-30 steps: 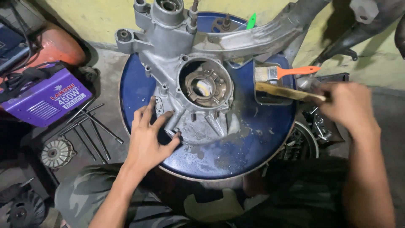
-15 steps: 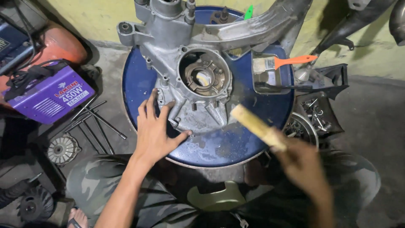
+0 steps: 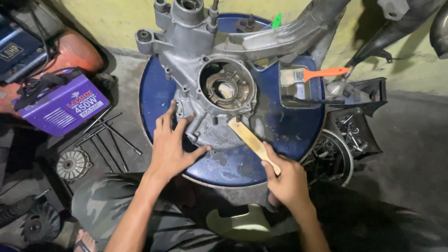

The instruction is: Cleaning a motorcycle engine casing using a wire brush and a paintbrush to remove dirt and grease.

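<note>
So the big thing here is the round blue drum top [image 3: 289, 135] serving as the surface, and lying flat across most of it is a grey cast engine casing [image 3: 205, 70] with its open circular bore [image 3: 227, 87] facing up and a long arm running off to the upper right. The left hand [image 3: 170, 144] is spread flat on the lower left flange of the casing, fingers released and splayed, just pressing down rather than gripping anything. The right hand [image 3: 289, 179] has its fingers clenched around the near end of a flat wooden stick [image 3: 252, 140], whose far end sits at the lower edge of the casing, right below the bore. If it were me, I'd keep that left palm planted hard so the casing can't skate on the drum, which looks wet or oily, and I'd keep the stick low and nearly flat to the mating face so it scrapes without gouging the soft alloy. Short strokes look safer than long ones, since the left thumb is near the stick's path. Off to the right there's a shallow metal tray [image 3: 301, 100] with an orange-handled paintbrush [image 3: 310, 74] lying across it. On the floor to the left sits a purple box-shaped machine [image 3: 63, 105] beside some loose rods [image 3: 109, 135].
</note>
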